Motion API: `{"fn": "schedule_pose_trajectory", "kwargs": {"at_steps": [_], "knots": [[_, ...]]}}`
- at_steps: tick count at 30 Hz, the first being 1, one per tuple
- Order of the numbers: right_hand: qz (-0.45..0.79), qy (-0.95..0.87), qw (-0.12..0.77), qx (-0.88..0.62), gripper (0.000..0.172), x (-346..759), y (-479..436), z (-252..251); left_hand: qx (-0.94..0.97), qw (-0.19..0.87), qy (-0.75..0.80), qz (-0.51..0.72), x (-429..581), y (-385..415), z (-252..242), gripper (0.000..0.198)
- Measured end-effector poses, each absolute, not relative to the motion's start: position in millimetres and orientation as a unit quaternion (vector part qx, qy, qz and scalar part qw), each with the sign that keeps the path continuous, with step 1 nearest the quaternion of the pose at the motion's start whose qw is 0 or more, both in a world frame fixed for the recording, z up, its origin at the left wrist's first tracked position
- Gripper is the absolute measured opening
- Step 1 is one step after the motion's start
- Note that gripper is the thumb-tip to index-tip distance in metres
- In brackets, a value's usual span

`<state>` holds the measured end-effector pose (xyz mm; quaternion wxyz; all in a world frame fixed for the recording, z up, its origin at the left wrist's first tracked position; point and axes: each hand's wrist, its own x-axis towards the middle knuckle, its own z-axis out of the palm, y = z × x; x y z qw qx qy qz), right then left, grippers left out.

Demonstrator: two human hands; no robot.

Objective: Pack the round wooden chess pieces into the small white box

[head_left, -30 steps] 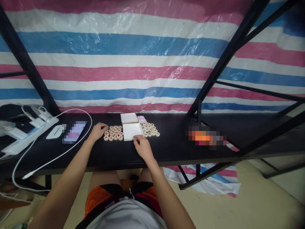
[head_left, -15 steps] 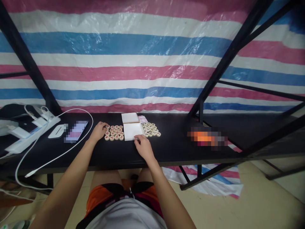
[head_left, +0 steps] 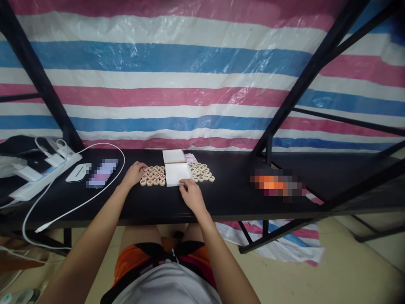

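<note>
Round Chinese chess pieces with red characters [head_left: 153, 175] lie in neat rows on the black desk. My left hand [head_left: 135, 174] is at their left side, fingers loosely bent and fingertips against the pieces at the back left corner. To the right of these rows lies a shallow white box [head_left: 177, 174], open side up. My right hand [head_left: 192, 195] holds its front right edge with thumb and fingers. Behind the box is its white lid [head_left: 173, 156], inside up. Pieces with dark characters [head_left: 204, 172] lie in a looser group beyond the box's right side.
A folded pink-and-white paper [head_left: 190, 158] lies behind the dark pieces. Farther left are a phone [head_left: 103, 173], a white device [head_left: 77, 173], a power strip [head_left: 44, 179] and a looping white cable [head_left: 124, 158]. A blurred orange item [head_left: 272, 185] lies right. Black frame bars [head_left: 284, 112] border the desk.
The view has shifted slightly. My left hand has moved a little closer over the back left red pieces. My right hand stays at the box.
</note>
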<state>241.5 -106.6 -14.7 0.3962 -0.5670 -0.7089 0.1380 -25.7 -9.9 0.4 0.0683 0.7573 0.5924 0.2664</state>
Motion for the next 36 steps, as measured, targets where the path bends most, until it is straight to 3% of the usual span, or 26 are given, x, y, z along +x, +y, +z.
{"fn": "schedule_pose_trajectory", "kwargs": {"at_steps": [8,16,20,25,29,36], "knots": [[0.133,-0.705,0.412,-0.562,0.023,242,-106,-16,0.739,0.063,0.592,0.316,-27,-7,-3,0.037],[0.112,-0.679,0.512,-0.513,0.024,240,-111,-11,0.711,0.072,0.616,0.333,-32,-3,-5,0.032],[0.102,-0.679,0.513,-0.515,0.023,256,-90,-1,0.706,0.077,0.618,0.338,-31,-3,-4,0.03],[0.096,-0.673,0.398,-0.615,0.029,299,-13,23,0.702,0.081,0.616,0.347,-29,-2,-5,0.028],[0.134,-0.644,0.205,-0.725,0.041,312,43,33,0.704,0.091,0.603,0.363,-32,1,-10,0.028],[0.161,-0.585,0.125,-0.785,0.051,293,79,27,0.669,0.119,0.604,0.416,-37,3,-12,0.035]]}}
